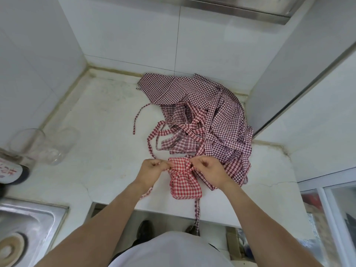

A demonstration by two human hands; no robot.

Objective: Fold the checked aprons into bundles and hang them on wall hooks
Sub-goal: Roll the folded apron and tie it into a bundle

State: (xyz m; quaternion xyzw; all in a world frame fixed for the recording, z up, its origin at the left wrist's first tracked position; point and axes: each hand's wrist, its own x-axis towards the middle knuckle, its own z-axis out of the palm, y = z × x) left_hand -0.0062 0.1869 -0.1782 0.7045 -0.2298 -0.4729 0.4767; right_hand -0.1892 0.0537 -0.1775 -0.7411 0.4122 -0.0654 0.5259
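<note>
Sink [28, 218]: steel, lower left corner, set in the white worktop [100, 143].
Jars [46, 145]: clear glass, left edge, above the sink.
Left hand [152, 168]: centre of frame, fingers curled, pinching the tie at the bundle's left.
Bundle [183, 182]: folded red-checked apron, low centre on the worktop, cinched by its tie.
Right hand [207, 166]: fingers curled, pinching the tie at the bundle's right.
Pile [202, 116]: loose checked aprons with tangled straps, centre right, just above the hands.
</note>
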